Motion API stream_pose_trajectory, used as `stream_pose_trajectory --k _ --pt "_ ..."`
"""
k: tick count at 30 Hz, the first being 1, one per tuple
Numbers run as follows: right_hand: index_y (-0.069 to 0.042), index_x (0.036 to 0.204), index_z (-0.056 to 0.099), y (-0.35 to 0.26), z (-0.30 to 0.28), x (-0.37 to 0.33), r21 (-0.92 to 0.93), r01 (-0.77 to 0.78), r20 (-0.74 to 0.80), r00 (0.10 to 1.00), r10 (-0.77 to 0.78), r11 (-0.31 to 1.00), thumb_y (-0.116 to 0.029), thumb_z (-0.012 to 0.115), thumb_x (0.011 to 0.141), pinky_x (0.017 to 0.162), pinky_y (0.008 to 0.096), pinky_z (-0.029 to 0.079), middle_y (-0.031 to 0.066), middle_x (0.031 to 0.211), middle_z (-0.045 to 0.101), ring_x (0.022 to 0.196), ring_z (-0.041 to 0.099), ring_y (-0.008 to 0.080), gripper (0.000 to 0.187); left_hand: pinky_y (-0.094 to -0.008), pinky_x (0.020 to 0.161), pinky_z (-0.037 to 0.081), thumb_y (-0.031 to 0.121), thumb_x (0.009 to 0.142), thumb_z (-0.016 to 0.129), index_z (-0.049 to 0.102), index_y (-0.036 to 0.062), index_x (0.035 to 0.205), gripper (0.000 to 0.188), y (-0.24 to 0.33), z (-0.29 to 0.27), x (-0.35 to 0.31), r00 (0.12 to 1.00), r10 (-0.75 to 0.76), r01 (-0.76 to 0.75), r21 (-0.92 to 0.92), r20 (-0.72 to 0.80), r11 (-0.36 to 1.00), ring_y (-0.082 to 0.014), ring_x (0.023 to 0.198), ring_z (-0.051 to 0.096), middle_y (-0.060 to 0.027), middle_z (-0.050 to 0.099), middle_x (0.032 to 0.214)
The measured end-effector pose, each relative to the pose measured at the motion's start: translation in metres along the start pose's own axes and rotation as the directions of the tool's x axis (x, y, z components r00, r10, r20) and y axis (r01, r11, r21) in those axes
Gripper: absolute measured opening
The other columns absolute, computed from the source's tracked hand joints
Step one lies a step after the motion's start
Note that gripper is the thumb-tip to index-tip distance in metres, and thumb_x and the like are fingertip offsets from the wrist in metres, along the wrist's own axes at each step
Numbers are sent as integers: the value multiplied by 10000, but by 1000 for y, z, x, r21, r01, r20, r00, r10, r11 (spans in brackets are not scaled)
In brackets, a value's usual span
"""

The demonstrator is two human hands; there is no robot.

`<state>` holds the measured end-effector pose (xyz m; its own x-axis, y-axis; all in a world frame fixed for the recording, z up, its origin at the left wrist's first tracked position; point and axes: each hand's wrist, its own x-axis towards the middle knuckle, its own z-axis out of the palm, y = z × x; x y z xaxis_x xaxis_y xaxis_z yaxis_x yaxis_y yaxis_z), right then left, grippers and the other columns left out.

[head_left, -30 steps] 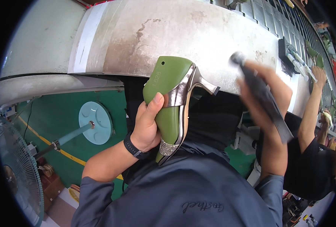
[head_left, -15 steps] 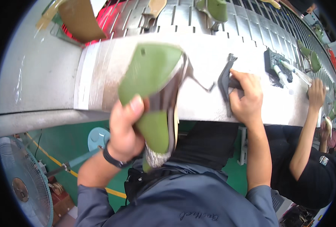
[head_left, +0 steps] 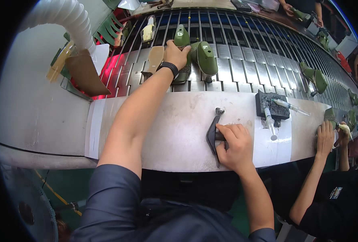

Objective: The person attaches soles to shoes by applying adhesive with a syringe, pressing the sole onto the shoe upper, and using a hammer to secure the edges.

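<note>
Out on the slatted conveyor, past the far edge of the tabletop, my left hand lies over the green shoe, thumb toward its right flank and the other fingers on its left. I read that as a grasp, though how firmly they press I cannot tell from where I sit. What counts most for me is how the shoe lies under those fingers: its long axis runs nearly straight away from me, one end with a white label showing beyond the knuckles, the darker, glittery end coming out on the near side by the wrist. My forearm slants in from the lower left, so arm and shoe are not quite in line. Just beside the thumb, on the right, a second green shoe has its near end turned outward; whether the two touch I cannot make out. Left of my fingers lies an upturned shoe, tan sole showing.

My right hand is well apart from the pair, down on the tabletop, its fingers closed round the handle of a hammer. The hammer's long dark head also points away from me, round metal face farthest. Farther right sits a black block with syringes
</note>
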<state>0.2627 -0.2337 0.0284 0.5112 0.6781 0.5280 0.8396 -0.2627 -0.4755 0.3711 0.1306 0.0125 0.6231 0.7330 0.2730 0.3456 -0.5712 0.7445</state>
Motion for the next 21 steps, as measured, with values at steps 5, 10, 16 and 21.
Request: stream_pose_trajectory --k 5,10,16,21 --pt "-23 1101 724 6 -5 4 7 -28 16 999 27 1000 -16 633 665 773 403 481 95 959 688 873 630 290 445 -479 1065 462 397 803 844 469 -23 1439 849 -18 -43 -20 901 433 -399 354 -20 846 -410 1238 586 -247 617 1342" --pt "-12 1058 725 10 -11 11 123 6 -72 997 3 992 -48 698 693 794 409 536 138 996 708 887 656 331 367 -515 1027 500 381 759 873 569 42 1411 796 -69 -133 -49 983 -20 -97 600 184 794 -395 1235 612 -203 641 1334" --pt "-14 985 726 -19 6 17 187 74 -197 980 -36 980 -23 733 787 844 399 558 134 1050 728 959 682 320 199 -460 894 550 265 837 775 717 10 1095 367 -108 -165 -60 999 -50 41 333 18 942 -360 1010 712 -188 759 1025" --pt "-28 975 722 -61 35 56 232 179 -156 977 -145 956 -84 737 810 831 418 560 129 1021 721 926 678 331 174 -473 973 543 388 794 844 731 29 1143 514 -67 -161 -69 968 -138 17 489 211 872 -390 1099 698 -221 735 1166"
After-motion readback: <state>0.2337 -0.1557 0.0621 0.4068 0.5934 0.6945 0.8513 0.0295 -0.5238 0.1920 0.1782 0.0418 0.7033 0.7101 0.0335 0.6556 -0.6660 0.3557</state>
